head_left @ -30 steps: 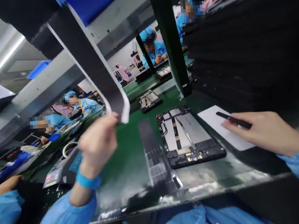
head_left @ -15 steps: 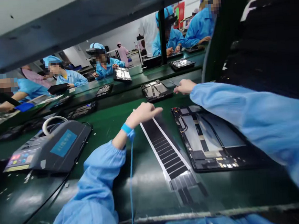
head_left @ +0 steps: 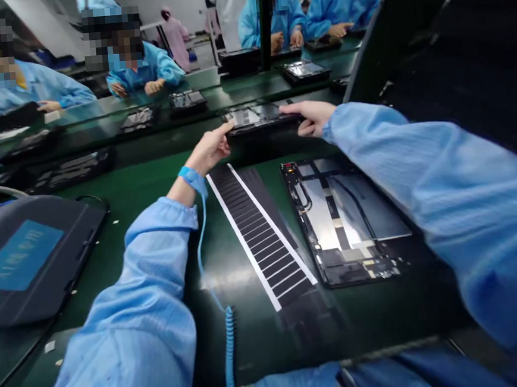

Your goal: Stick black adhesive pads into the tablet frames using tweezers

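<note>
At the far side of the bench, an opened tablet (head_left: 256, 116) with its inner parts showing is gripped between my two hands. My left hand (head_left: 212, 149) pinches its left end, and a blue strap circles that wrist. The right end is in my right hand (head_left: 314, 117), thumb on top and fingers curled at the edge. Closer to me lies a second opened tablet (head_left: 345, 216), flat on the green bench, below my right forearm. To its left is a white-edged sheet of black strips (head_left: 262, 235), slanting towards me. Whether my right hand also holds a tool cannot be seen.
A dark grey machine (head_left: 40, 258) with a blue label stands at the left. The coiled blue cord (head_left: 230, 351) hangs from my wrist strap over the front edge. Beyond the bench, several opened tablets sit along a line, with co-workers in blue behind it. A dark post rises at right.
Both hands have come to the far tablet and taken hold of its ends; it has shifted up and slightly left in view. The thin tool at my right fingertips no longer shows. The view has turned.
</note>
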`<state>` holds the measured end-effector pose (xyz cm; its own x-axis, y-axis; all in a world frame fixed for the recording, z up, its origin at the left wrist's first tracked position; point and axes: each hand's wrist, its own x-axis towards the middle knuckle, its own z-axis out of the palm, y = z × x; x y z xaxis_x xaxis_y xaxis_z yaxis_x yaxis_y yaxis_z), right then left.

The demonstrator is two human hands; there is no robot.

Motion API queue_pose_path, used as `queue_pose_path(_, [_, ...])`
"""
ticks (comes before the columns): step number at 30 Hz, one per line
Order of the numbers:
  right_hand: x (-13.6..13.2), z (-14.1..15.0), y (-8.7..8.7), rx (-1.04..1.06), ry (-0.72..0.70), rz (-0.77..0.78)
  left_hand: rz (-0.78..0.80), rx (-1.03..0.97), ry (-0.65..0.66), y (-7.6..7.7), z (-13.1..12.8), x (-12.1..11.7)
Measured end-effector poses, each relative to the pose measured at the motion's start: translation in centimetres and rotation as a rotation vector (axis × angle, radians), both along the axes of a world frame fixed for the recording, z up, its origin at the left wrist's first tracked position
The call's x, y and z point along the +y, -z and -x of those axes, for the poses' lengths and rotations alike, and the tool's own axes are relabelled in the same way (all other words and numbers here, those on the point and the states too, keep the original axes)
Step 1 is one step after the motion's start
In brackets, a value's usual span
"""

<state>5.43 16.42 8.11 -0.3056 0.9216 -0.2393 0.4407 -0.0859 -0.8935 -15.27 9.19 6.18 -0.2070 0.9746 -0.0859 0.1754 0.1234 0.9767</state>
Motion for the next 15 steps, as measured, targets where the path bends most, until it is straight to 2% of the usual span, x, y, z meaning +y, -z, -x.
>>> queue_pose_path(2, [-3.7,-3.2,-1.2,0.045,-0.037,0.041,-0.024,0.011,0.075,-1.2,-1.5,-2.9])
queue_pose_path(3, [-5.9,-5.0,-1.6,0.077,-0.073,0.037,-0.023,0.069,0.162,-1.7,-2.5,-4.8])
queue_pose_path(4, [-8.2,-6.9,-1.8,0.104,-0.05,0.025,-0.013,0.15,0.231,-2.0,-3.7,-6.7])
queue_pose_path(6, [-12.6,-10.5,-1.7,0.092,0.126,0.003,0.036,0.357,0.356,-2.1,-6.2,-10.6])
queue_pose_path(8, [-16.2,-13.6,-0.8,0.101,0.263,0.051,0.084,0.488,0.491,-1.6,-8.6,-13.8])
queue_pose_path(10, [-18.8,-16.0,0.6,0.115,0.372,0.128,0.084,0.523,0.594,-0.7,-10.4,-16.0])
queue_pose_path(12, [-20.3,-17.4,2.1,0.099,0.397,0.229,0.04,0.547,0.634,0.2,-11.4,-17.2])
queue_pose_path(15, [-21.4,-18.2,3.8,0.043,0.333,0.281,-0.028,0.62,0.642,1.1,-11.7,-17.9])
